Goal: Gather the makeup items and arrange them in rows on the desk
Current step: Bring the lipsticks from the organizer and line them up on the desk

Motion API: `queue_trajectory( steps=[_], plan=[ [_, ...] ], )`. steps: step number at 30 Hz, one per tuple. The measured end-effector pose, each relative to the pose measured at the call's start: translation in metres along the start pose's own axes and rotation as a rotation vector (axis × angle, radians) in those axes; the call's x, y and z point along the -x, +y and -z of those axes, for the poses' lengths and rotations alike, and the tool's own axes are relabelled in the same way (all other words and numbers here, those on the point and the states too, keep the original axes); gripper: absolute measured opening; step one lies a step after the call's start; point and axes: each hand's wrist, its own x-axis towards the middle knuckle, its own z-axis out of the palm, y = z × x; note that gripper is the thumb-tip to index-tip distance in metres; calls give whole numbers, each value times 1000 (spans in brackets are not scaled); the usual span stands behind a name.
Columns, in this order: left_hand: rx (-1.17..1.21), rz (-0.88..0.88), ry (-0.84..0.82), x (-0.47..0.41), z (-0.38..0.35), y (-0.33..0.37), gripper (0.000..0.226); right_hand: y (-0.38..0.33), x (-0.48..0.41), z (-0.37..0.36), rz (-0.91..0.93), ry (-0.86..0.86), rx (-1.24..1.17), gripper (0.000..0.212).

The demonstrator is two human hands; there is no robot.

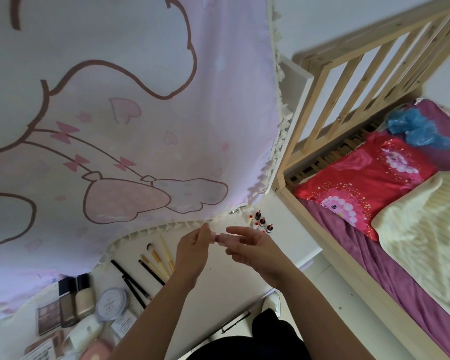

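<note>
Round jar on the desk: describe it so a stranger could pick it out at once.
Start at the white desk under the pink cartoon cloth and look to its lower left clutter. The round jar sits between two beige bottles and the long black pencils. Its flat, pale lilac, circular lid sets it apart.

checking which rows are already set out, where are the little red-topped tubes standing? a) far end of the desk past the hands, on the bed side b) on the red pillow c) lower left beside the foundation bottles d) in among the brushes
a: the red-topped tubes stand upright in a cluster on the desk just past the right hand, on the bed side, while the brushes and foundation bottles lie further left.
</note>
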Motion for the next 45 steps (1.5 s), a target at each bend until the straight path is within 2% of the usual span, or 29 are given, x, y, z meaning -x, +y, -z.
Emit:
queue_trajectory(
  steps=[1, 4, 9, 13, 20, 30, 37, 45],
  plan=[
    [-4, -5, -13, 0, 0, 0, 46, -1, 1, -2, -42, -17, -16, 29],
    [-37, -22, -35, 1, -2, 3, 47, -2, 2, -6, -133, -37, 54, 44],
    [-44, -5, 25, 0, 4, 3, 44, -3, 6, -2, 10, -16, 85, 32],
    [-12, 15, 11, 4, 10, 3, 43, -2, 7, 0, 69, 7, 130, 32],
    [-37, -91, -45, 14, 20, 4, 46, 1, 15, -15, -38, -11, 133, 46],
    [-20, -40, -78, 26, 14, -10, 44, 18, 41, -12, 113, 120, 182, 22],
    [185, 70, -53, 22, 14, -17, 43, 24, 58, 35, 186, 276, 81, 30],
    [650, 283, -161, 21, -29, -19, 28, 21, 33, 96, 102, 206, -141, 40]
  ],
)
